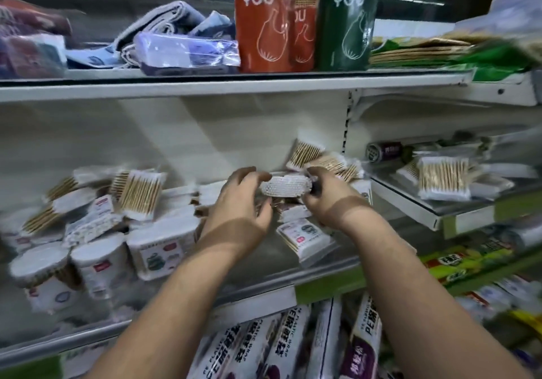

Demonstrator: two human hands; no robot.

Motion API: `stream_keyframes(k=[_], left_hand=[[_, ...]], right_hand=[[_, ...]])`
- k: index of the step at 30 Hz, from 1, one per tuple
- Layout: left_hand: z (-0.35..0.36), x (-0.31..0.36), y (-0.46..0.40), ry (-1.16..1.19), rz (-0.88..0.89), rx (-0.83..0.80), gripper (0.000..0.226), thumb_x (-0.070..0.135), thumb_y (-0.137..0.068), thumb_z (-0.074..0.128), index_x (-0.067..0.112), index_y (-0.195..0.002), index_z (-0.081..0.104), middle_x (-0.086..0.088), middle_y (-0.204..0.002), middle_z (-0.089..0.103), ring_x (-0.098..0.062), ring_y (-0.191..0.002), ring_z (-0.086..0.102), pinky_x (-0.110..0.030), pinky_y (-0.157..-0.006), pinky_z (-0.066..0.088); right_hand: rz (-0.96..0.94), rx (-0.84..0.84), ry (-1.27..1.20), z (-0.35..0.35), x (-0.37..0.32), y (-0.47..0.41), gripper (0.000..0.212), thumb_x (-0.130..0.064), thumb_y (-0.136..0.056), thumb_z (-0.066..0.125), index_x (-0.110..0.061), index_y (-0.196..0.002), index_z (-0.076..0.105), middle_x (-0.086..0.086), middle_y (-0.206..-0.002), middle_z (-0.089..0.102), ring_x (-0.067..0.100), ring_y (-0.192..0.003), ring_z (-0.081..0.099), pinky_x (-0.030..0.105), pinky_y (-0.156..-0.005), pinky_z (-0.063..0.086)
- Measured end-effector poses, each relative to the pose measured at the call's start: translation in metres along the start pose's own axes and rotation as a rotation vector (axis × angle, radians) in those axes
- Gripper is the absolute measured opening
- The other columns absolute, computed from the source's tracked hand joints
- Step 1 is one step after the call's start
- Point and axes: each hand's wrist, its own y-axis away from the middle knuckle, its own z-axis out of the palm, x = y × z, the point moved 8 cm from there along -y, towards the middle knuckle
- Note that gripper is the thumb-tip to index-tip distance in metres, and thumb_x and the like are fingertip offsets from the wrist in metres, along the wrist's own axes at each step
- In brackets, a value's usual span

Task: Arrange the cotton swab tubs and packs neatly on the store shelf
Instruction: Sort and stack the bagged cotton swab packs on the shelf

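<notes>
A round tub of cotton swabs, white tips facing me, hangs tilted above the middle shelf. My right hand grips its right side and my left hand curls around its left side. Clear packs of wooden-stick swabs lie jumbled at the left and more lean against the back wall. Labelled tubs stand along the front left. A flat pack lies under my hands.
The neighbouring shelf on the right holds more swab packs. Above, orange and green rolls stand beside folded cloths. Boxes of plastic wrap fill the shelf below.
</notes>
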Motion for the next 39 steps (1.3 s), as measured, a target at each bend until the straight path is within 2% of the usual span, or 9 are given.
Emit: stream_keyframes(k=[3,8,11,17,24,27,32,36,39], left_hand=[[0.014,-0.002,-0.006,0.073,-0.082,0.037,0.037,0.016,-0.088,0.057,0.021,-0.124,0.057,0.0,-0.127,0.053,-0.017,-0.116,0.054,-0.036,-0.104,0.042],[0.029,-0.018,-0.007,0.17,-0.311,0.059,0.033,0.016,-0.09,0.057,0.023,-0.122,0.058,0.003,-0.113,0.064,-0.015,-0.102,0.061,-0.029,-0.095,0.046],[0.038,-0.031,-0.005,0.275,-0.471,0.041,0.029,0.041,-0.091,0.056,0.031,-0.119,0.055,0.004,-0.105,0.069,-0.018,-0.096,0.065,-0.033,-0.093,0.05],[0.055,-0.039,-0.002,0.554,-0.63,0.139,0.071,0.072,-0.068,0.057,0.034,-0.126,0.042,-0.001,-0.112,0.067,-0.026,-0.096,0.068,-0.048,-0.09,0.054],[0.054,-0.015,-0.001,0.666,-0.534,0.184,0.079,0.015,-0.079,0.079,0.026,-0.143,0.034,-0.002,-0.103,0.066,-0.017,-0.098,0.066,-0.037,-0.094,0.053],[0.043,-0.006,-0.001,0.598,-0.442,0.177,0.066,0.012,-0.079,0.079,0.027,-0.134,0.046,-0.001,-0.102,0.066,-0.012,-0.094,0.066,-0.026,-0.085,0.055],[0.004,-0.012,0.005,0.44,-0.388,0.211,0.054,0.0,-0.076,0.078,0.03,-0.114,0.054,-0.006,-0.1,0.067,-0.014,-0.084,0.07,-0.028,-0.076,0.058],[-0.026,-0.016,0.008,0.073,-0.37,0.235,0.051,0.007,-0.079,0.076,0.035,-0.116,0.055,0.01,-0.099,0.061,-0.019,-0.09,0.063,-0.033,-0.082,0.054],[-0.039,-0.02,0.012,-0.198,-0.378,0.212,0.053,0.017,-0.082,0.074,0.036,-0.127,0.053,0.005,-0.112,0.053,-0.018,-0.101,0.052,-0.03,-0.091,0.045]], right_hand=[[-0.064,-0.064,-0.105,0.008,0.0,-0.005,0.059,-0.025,-0.097,0.054,-0.042,-0.147,0.028,0.001,-0.097,0.063,0.018,-0.066,0.064,0.024,-0.049,0.046],[-0.096,-0.098,-0.271,0.009,0.007,-0.013,0.043,-0.025,-0.098,0.051,-0.044,-0.136,0.046,-0.002,-0.098,0.067,0.019,-0.067,0.07,0.028,-0.054,0.054],[-0.082,-0.114,-0.428,0.008,0.015,-0.013,0.033,-0.023,-0.097,0.05,-0.04,-0.126,0.054,-0.002,-0.096,0.067,0.018,-0.069,0.072,0.026,-0.052,0.053],[-0.114,-0.251,-0.609,0.01,0.026,-0.003,0.025,-0.021,-0.097,0.051,-0.043,-0.103,0.06,0.007,-0.098,0.067,0.023,-0.073,0.073,0.038,-0.058,0.051],[-0.058,-0.309,-0.696,0.0,0.036,-0.001,0.01,-0.024,-0.098,0.056,-0.022,-0.105,0.049,0.003,-0.113,0.064,0.026,-0.069,0.074,0.03,-0.05,0.051],[-0.09,-0.204,-0.665,-0.011,0.034,-0.006,0.031,-0.032,-0.094,0.063,-0.027,-0.117,0.043,-0.001,-0.113,0.066,0.022,-0.063,0.074,0.03,-0.049,0.051],[-0.293,-0.183,-0.405,-0.015,0.0,-0.002,0.051,-0.038,-0.09,0.068,-0.038,-0.136,0.046,-0.014,-0.115,0.063,0.01,-0.096,0.063,0.039,-0.096,0.05],[-0.361,-0.215,-0.3,0.002,-0.026,0.002,0.032,-0.034,-0.092,0.066,-0.028,-0.122,0.059,-0.009,-0.114,0.067,0.013,-0.096,0.063,0.033,-0.085,0.054],[-0.392,-0.22,-0.291,0.014,-0.038,0.001,0.049,-0.031,-0.087,0.07,-0.033,-0.132,0.049,-0.007,-0.114,0.068,0.018,-0.096,0.067,0.034,-0.09,0.053]])
